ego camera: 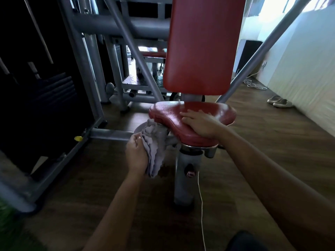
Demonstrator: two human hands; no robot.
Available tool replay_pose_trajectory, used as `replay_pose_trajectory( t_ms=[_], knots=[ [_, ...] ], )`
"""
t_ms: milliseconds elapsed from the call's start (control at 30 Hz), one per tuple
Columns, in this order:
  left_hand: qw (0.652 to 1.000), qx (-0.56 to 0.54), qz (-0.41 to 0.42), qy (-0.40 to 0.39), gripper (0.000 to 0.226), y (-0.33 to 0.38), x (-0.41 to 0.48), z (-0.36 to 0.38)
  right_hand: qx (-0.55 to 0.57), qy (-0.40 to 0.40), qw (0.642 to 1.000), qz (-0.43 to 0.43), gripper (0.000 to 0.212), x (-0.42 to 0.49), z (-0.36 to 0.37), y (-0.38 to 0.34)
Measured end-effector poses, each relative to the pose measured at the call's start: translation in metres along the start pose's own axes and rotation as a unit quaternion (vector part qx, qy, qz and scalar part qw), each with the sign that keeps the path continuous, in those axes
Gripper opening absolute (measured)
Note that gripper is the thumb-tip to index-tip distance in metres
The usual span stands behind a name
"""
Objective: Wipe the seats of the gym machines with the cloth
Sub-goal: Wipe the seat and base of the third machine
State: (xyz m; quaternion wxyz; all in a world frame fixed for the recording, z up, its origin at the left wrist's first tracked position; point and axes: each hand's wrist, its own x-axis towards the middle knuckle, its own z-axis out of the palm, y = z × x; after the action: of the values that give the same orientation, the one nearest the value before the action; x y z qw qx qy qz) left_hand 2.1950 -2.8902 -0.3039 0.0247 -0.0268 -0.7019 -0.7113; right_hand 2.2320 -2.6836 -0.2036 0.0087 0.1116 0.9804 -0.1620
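A red padded seat (pixel 166 115) sits on a grey post, with a tall red backrest (pixel 201 46) rising behind it. My right hand (pixel 199 123) rests flat on top of the seat, fingers spread toward the left. My left hand (pixel 136 153) grips a bunched grey cloth (pixel 155 144) just below and beside the seat's left front edge. The cloth's upper end touches the seat's rim and its lower end hangs down.
The grey seat post (pixel 184 178) stands on a wooden floor. A dark weight stack with a grey frame (pixel 79 57) fills the left. A slanted grey bar (pixel 253 57) runs right of the backrest. A pair of shoes (pixel 280 102) lies by the white wall. A thin white cord (pixel 201 205) hangs near the post.
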Motion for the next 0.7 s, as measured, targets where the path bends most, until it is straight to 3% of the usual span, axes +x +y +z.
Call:
replay_pose_trajectory(
  t_ms=[133,333,533,700],
  knots=[
    [0.998,-0.054,0.001,-0.011,0.027,-0.002,-0.009,0.013,0.021,0.078,0.996,-0.023,0.039,0.002,0.006,0.001],
    [0.992,-0.103,0.070,-0.016,0.022,0.006,-0.028,0.057,0.071,0.142,0.987,-0.003,0.034,0.004,0.010,0.005],
    [0.967,-0.240,-0.015,-0.082,0.041,0.026,-0.039,0.076,0.094,0.163,0.982,0.010,0.034,0.004,0.013,0.006],
    [0.980,-0.167,0.012,-0.109,0.050,0.017,-0.045,0.075,0.103,0.172,0.980,0.013,0.034,0.003,0.014,0.006]
  ],
)
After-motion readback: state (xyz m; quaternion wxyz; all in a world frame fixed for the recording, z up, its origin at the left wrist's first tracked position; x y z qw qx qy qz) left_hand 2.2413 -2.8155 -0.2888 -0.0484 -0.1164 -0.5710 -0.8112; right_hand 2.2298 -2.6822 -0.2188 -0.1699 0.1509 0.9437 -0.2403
